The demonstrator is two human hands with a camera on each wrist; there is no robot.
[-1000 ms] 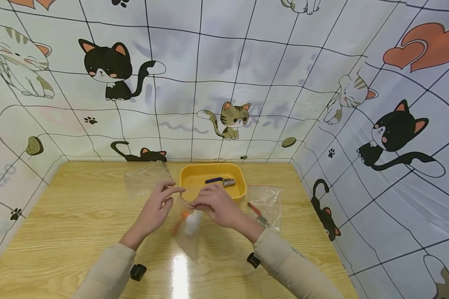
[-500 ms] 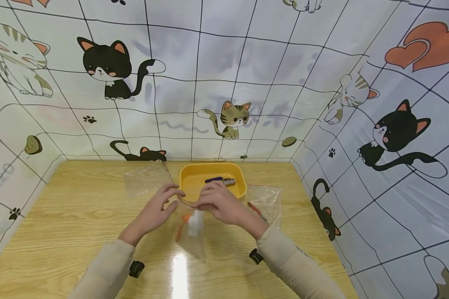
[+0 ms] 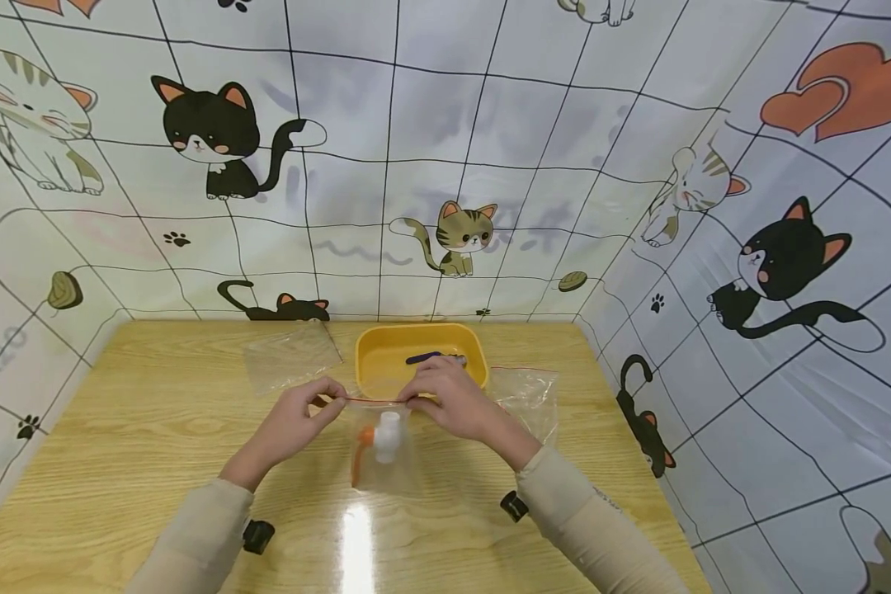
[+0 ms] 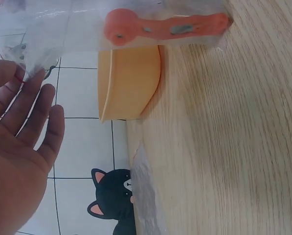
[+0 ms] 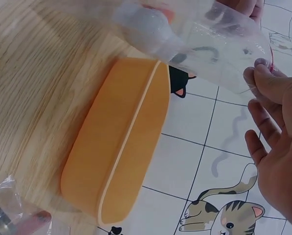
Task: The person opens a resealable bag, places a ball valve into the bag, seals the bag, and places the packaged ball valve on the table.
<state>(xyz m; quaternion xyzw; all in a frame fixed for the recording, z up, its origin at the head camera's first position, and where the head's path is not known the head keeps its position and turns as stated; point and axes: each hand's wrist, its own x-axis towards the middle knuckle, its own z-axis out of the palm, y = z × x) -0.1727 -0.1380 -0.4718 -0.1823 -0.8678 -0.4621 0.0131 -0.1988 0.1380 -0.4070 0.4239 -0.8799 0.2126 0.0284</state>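
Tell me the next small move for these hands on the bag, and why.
Probably run the right hand along the red strip toward the left hand, pinching as it goes. The white and orange piece sits inside the clear bag, and both hands hold the strip nearly straight; whether it is sealed can't be told, so a pressing pass seems sensible.

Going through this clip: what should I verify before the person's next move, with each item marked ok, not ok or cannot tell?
1. Left hand on the held bag: ok, pinching its top left corner.
2. Right hand on the bag: ok, pinching its top right corner.
3. Orange part and white part inside: ok, both show through the film.
4. Bag closed along the red strip: cannot tell.
5. Bag inside the yellow tray: not ok, held up in front of it.
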